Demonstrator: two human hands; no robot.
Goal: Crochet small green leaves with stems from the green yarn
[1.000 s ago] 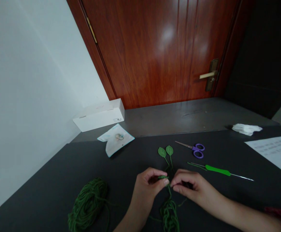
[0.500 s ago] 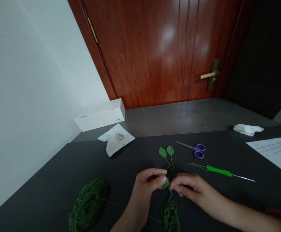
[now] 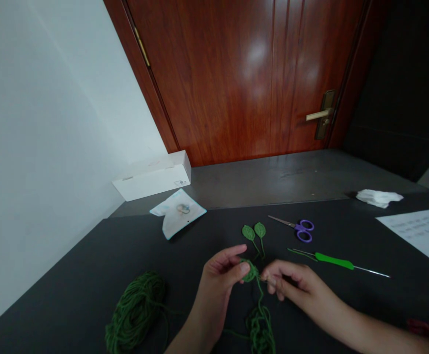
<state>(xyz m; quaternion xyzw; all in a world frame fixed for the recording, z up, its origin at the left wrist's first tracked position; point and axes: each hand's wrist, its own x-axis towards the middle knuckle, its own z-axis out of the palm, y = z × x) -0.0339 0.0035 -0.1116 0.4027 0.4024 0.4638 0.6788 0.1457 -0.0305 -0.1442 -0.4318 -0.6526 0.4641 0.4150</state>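
Note:
My left hand [image 3: 219,275] pinches a small green crocheted leaf [image 3: 250,270] between thumb and fingers, just above the dark table [image 3: 89,275]. My right hand [image 3: 291,285] sits close to its right, fingers pinched on the green yarn strand [image 3: 260,290] that trails from the leaf. That strand runs down to a loose heap of green yarn [image 3: 260,329] near the front edge. Two finished green leaves [image 3: 254,232] lie flat just beyond my hands.
A green yarn skein [image 3: 135,312] lies at the front left. Purple scissors [image 3: 297,228] and a green-handled crochet hook [image 3: 334,260] lie to the right. A white box [image 3: 153,174], a plastic packet [image 3: 177,214], crumpled tissue [image 3: 378,197] and a printed sheet [image 3: 420,233] sit further off.
My left hand has lifted and turned the leaf so its face shows. My right hand has slid slightly right and down along the strand.

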